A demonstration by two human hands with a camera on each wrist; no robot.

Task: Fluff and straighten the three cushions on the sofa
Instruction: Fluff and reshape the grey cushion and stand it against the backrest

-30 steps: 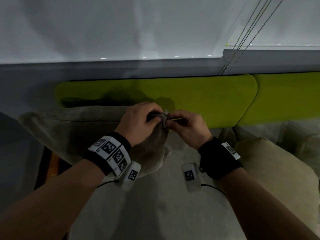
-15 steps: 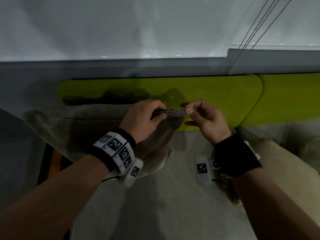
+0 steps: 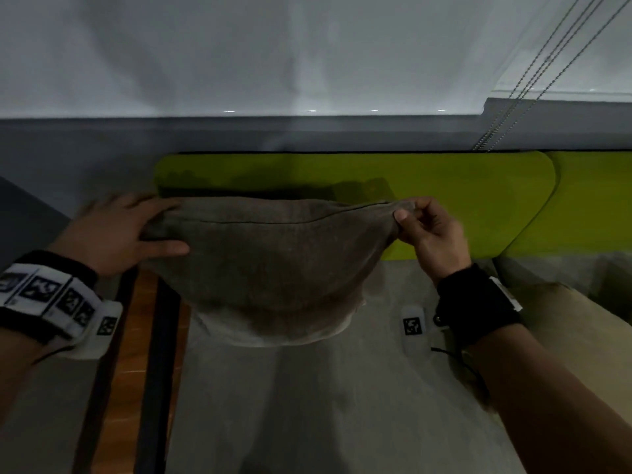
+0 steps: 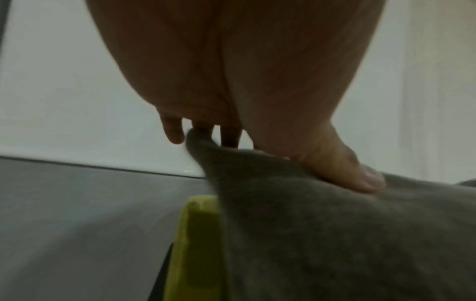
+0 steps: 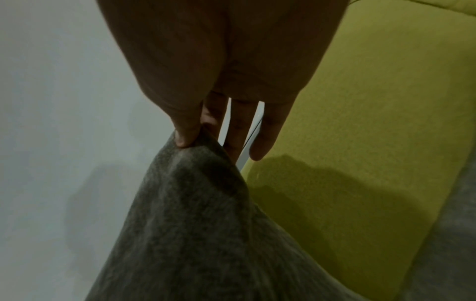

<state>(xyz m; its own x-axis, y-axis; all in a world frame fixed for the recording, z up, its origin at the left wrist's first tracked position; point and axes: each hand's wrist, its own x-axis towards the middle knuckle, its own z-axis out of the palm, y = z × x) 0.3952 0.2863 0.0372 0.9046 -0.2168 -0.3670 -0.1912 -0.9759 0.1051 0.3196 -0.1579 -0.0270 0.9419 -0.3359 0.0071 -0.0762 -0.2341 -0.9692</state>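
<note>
Brown cushion (image 3: pixel 273 268) hung by its top corners before the green sofa back (image 3: pixel 461 206).
Right hand (image 3: pixel 431 230) pinches one corner, left hand (image 3: pixel 113 230) clasps the other; shake evenly, keeping the seam between them level.

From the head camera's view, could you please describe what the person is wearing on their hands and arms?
Both forearms are bare, with no sleeves or gloves. Each wrist carries a black band. The left wrist band bears a row of white tiles printed with black square codes. A small white pod with one such code sits by the right wrist band, trailing a thin black cable.
</note>
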